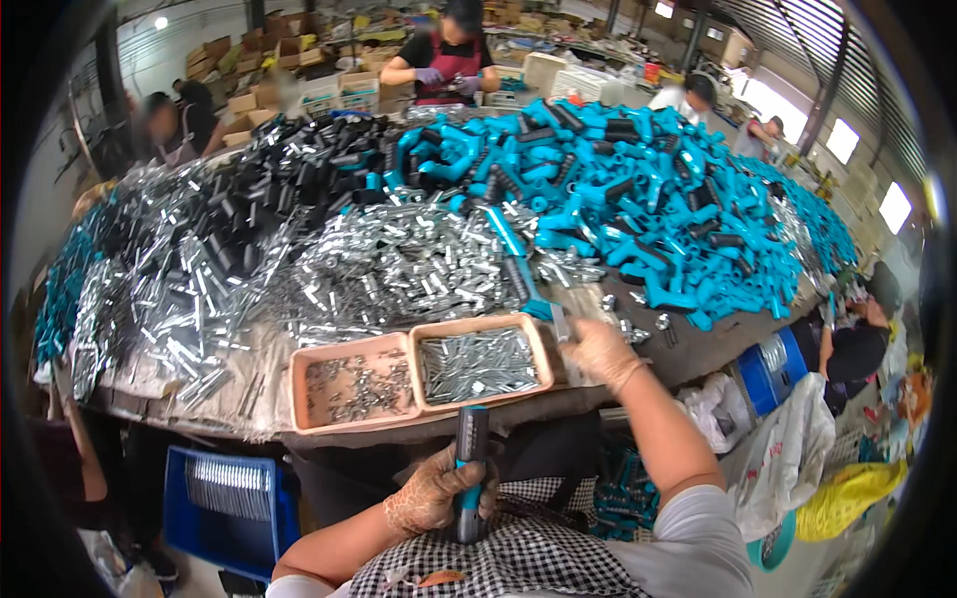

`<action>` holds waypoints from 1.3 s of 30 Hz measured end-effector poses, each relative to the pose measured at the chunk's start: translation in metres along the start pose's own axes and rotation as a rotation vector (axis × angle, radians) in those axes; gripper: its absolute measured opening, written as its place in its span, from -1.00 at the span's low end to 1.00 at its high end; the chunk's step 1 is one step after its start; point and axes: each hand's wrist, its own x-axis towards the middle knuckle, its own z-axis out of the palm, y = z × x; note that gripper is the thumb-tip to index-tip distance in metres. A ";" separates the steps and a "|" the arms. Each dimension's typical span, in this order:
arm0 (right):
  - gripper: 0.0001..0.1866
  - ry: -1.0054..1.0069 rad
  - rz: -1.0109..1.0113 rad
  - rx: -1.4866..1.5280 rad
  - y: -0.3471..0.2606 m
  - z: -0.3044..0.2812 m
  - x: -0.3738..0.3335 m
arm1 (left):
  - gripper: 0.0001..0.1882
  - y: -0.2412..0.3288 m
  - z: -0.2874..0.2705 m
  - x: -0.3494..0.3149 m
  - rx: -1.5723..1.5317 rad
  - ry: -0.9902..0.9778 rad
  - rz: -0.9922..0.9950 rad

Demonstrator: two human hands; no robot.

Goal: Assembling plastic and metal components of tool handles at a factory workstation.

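Close to my body, my gloved left hand is wrapped round a black and teal tool handle that stands upright. My gloved right hand reaches forward over the table, its fingers closed at a flat grey metal piece. Touching or just behind that piece is the flared end of a long teal and black handle; which, I cannot tell. Left of my right hand are two joined pinkish bins: one bin holds small metal parts, the other bin thin metal pins.
Heaped across the table are teal handles, black sleeves and shiny metal parts. Below its edge stand a blue crate at left and a blue drum at right. Co-workers stand around, one person across the table.
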 end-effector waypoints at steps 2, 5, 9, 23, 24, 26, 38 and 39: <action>-0.54 0.042 -0.014 -0.093 -0.022 -0.058 0.038 | -0.44 0.008 -0.014 -0.005 0.098 0.091 0.051; -0.65 0.674 -0.210 -0.052 -0.042 -0.140 0.073 | -0.52 0.028 -0.014 -0.010 0.302 0.196 0.142; -0.70 0.760 -0.242 0.821 -0.086 -0.145 0.094 | -0.62 0.042 -0.030 -0.013 0.493 0.343 0.142; -0.68 -0.211 -0.323 -0.429 -0.161 0.131 0.268 | -0.65 0.078 -0.043 -0.007 0.785 0.508 0.123; -0.70 -0.218 -0.342 -0.406 -0.185 0.133 0.259 | -0.65 0.079 -0.046 -0.014 0.744 0.546 0.113; -0.70 -0.187 -0.297 -0.355 -0.189 0.130 0.258 | -0.65 0.077 -0.045 -0.014 0.713 0.540 0.094; -0.62 -0.066 -0.385 0.028 -0.113 0.051 0.209 | -0.66 0.059 -0.046 -0.021 0.763 0.452 0.167; -0.58 -0.009 -0.441 0.099 -0.106 0.050 0.208 | -0.66 0.058 -0.044 -0.023 0.743 0.469 0.131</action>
